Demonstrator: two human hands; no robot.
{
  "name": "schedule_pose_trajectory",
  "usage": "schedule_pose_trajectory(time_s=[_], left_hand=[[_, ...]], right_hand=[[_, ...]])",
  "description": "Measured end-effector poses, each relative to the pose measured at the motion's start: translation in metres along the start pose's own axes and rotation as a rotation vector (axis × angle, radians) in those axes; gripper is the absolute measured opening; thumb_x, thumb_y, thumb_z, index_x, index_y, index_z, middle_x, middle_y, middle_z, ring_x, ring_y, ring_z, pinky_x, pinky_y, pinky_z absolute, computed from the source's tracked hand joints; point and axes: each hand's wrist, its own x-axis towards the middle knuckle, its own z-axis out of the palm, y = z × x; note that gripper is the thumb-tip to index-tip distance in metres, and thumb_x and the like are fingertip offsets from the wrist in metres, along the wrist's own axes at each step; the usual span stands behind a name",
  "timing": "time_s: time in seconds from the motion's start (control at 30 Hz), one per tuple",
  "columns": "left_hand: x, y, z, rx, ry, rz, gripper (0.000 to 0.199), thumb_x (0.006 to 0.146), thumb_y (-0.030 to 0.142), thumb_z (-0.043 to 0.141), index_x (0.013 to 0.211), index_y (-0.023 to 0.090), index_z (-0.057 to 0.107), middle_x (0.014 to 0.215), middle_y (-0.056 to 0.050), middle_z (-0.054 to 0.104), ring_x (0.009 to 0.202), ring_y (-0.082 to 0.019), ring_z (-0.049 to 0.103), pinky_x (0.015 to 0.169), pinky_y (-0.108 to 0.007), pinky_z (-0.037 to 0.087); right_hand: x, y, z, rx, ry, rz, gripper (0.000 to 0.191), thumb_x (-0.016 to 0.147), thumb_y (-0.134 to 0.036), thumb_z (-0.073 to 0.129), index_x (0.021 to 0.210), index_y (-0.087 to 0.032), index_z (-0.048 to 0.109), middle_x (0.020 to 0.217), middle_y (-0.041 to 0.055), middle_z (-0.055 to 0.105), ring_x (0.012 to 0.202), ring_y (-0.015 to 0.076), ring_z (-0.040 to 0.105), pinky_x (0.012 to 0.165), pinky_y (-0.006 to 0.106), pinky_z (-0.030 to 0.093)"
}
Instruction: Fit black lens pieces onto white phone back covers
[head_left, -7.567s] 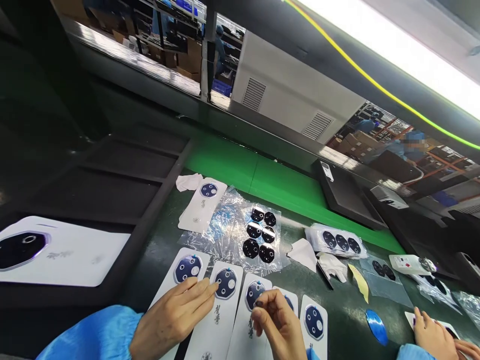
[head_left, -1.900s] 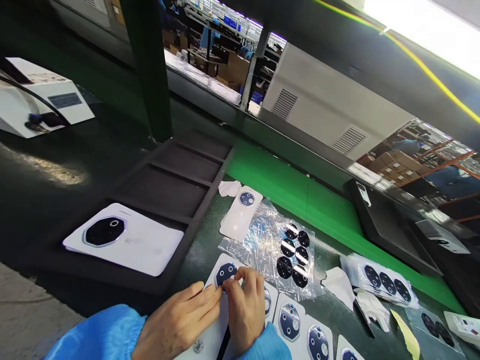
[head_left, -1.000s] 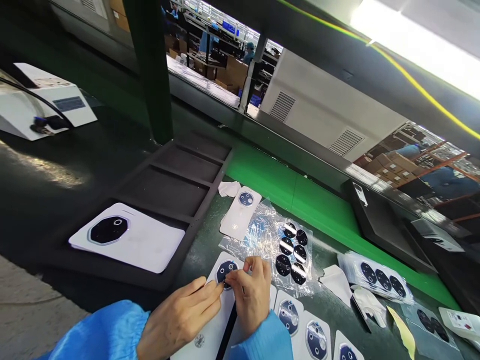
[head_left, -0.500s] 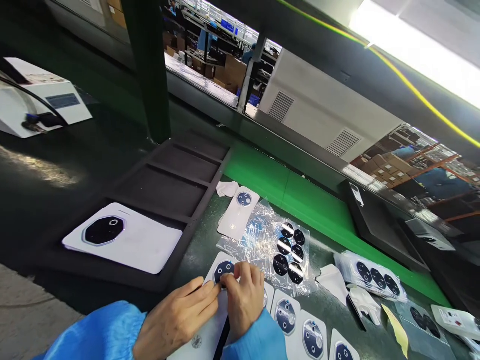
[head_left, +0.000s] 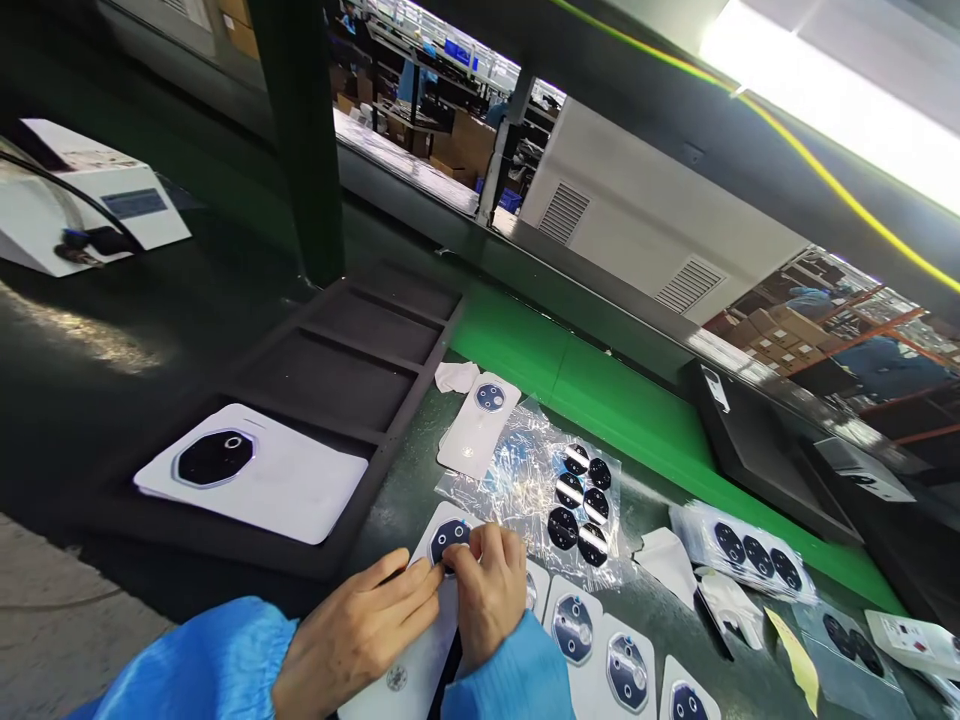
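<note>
A white phone back cover (head_left: 409, 665) with a dark eight-sided camera lens plate (head_left: 448, 538) lies on the bench under my hands. My left hand (head_left: 360, 625) holds the cover from the left, its fingers together and reaching to the plate's lower edge. My right hand (head_left: 489, 585) is curled, with thumb and fingertips pressed on the plate's lower right edge. The fingers hide that part of the plate and the exact contact. Beside my right hand lie several more covers with lens plates (head_left: 573, 630). Beyond it, black lens plates (head_left: 563, 528) sit on a clear plastic sheet (head_left: 517, 480).
A black divided tray (head_left: 352, 370) at the left holds white covers (head_left: 300, 490). Another cover (head_left: 480, 425) lies farther back near crumpled tissue (head_left: 456, 376). At the right are a bagged stack of plates (head_left: 742, 550), white scraps (head_left: 667, 565) and a yellow paper strip (head_left: 795, 660).
Both hands stay on the same cover and plate with almost the same grip. The whole view has shifted very slightly.
</note>
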Motion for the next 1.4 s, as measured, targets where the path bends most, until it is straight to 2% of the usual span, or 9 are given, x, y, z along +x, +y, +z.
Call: schedule_pose_trajectory(time_s=[0.13, 0.27, 0.37, 0.47, 0.8, 0.97, 1.1, 1.27, 1.4], left_hand=[[-0.001, 0.0, 0.001, -0.019, 0.01, -0.018, 0.051, 0.097, 0.003, 0.018, 0.076, 0.014, 0.063, 0.083, -0.001, 0.071, 0.085, -0.01, 0.058, 0.089, -0.031, 0.034], [-0.002, 0.001, 0.001, -0.016, 0.015, -0.01, 0.052, 0.097, 0.002, 0.017, 0.076, 0.014, 0.063, 0.081, -0.001, 0.071, 0.085, -0.01, 0.058, 0.088, -0.031, 0.034], [-0.001, 0.001, 0.001, -0.032, 0.02, -0.015, 0.048, 0.097, 0.003, 0.021, 0.077, 0.013, 0.063, 0.083, -0.001, 0.071, 0.086, -0.01, 0.058, 0.089, -0.031, 0.034], [-0.001, 0.001, 0.0, -0.028, 0.017, -0.013, 0.048, 0.097, 0.003, 0.02, 0.077, 0.014, 0.064, 0.083, -0.001, 0.071, 0.085, -0.01, 0.058, 0.089, -0.031, 0.034], [-0.003, 0.0, 0.002, -0.014, 0.011, 0.003, 0.052, 0.097, 0.002, 0.017, 0.077, 0.014, 0.063, 0.081, -0.001, 0.07, 0.085, -0.011, 0.057, 0.089, -0.031, 0.033], [0.0, -0.001, -0.001, -0.044, 0.008, -0.016, 0.049, 0.098, 0.005, 0.019, 0.076, 0.016, 0.062, 0.086, 0.001, 0.071, 0.086, -0.01, 0.057, 0.09, -0.031, 0.033], [0.005, -0.005, -0.004, -0.093, 0.022, -0.076, 0.05, 0.1, 0.011, 0.019, 0.075, 0.017, 0.062, 0.086, 0.003, 0.072, 0.083, -0.01, 0.057, 0.086, -0.031, 0.034], [0.008, -0.01, -0.005, -0.031, 0.028, -0.085, 0.051, 0.1, 0.012, 0.019, 0.075, 0.016, 0.064, 0.088, 0.001, 0.074, 0.086, -0.013, 0.057, 0.083, -0.032, 0.035], [0.007, -0.011, -0.003, -0.025, 0.02, -0.076, 0.051, 0.1, 0.011, 0.02, 0.075, 0.016, 0.065, 0.089, 0.001, 0.074, 0.086, -0.013, 0.057, 0.082, -0.033, 0.035]], right_hand=[[-0.001, 0.0, 0.001, 0.014, -0.014, 0.012, 0.043, 0.097, -0.029, 0.032, 0.064, -0.019, 0.059, 0.072, 0.0027, 0.043, 0.068, 0.0168, 0.036, 0.059, 0.028, 0.026], [-0.003, 0.001, 0.0, -0.04, -0.015, 0.001, 0.037, 0.095, -0.02, 0.039, 0.064, -0.019, 0.059, 0.069, 0.0023, 0.043, 0.066, 0.0165, 0.035, 0.058, 0.028, 0.026], [-0.002, 0.002, -0.002, -0.014, -0.039, 0.021, 0.031, 0.093, -0.02, 0.047, 0.064, -0.021, 0.06, 0.071, 0.002, 0.043, 0.067, 0.0165, 0.036, 0.059, 0.028, 0.026], [0.0, 0.002, -0.003, -0.027, -0.037, 0.034, 0.033, 0.094, -0.022, 0.044, 0.065, -0.02, 0.06, 0.071, 0.002, 0.043, 0.067, 0.0164, 0.036, 0.059, 0.028, 0.027], [-0.003, 0.002, 0.004, -0.049, -0.028, 0.019, 0.025, 0.086, -0.013, 0.056, 0.063, -0.02, 0.06, 0.069, 0.0008, 0.044, 0.065, 0.0155, 0.036, 0.057, 0.028, 0.026], [0.006, 0.012, -0.016, 0.185, -0.086, 0.161, 0.018, 0.08, -0.01, 0.064, 0.067, -0.023, 0.064, 0.072, -0.0003, 0.044, 0.068, 0.0155, 0.041, 0.057, 0.025, 0.033], [0.005, 0.022, -0.036, 0.204, -0.113, 0.235, 0.013, 0.081, -0.012, 0.063, 0.076, -0.023, 0.065, 0.074, 0.0003, 0.043, 0.072, 0.0174, 0.043, 0.058, 0.027, 0.038], [-0.003, 0.02, -0.034, 0.221, -0.158, 0.242, 0.012, 0.085, -0.014, 0.059, 0.077, -0.023, 0.064, 0.076, 0.001, 0.044, 0.072, 0.0177, 0.045, 0.06, 0.029, 0.04], [-0.002, 0.014, -0.03, 0.22, -0.096, 0.26, 0.016, 0.086, -0.014, 0.056, 0.073, -0.021, 0.062, 0.073, 0.0013, 0.043, 0.069, 0.018, 0.042, 0.056, 0.027, 0.038]])
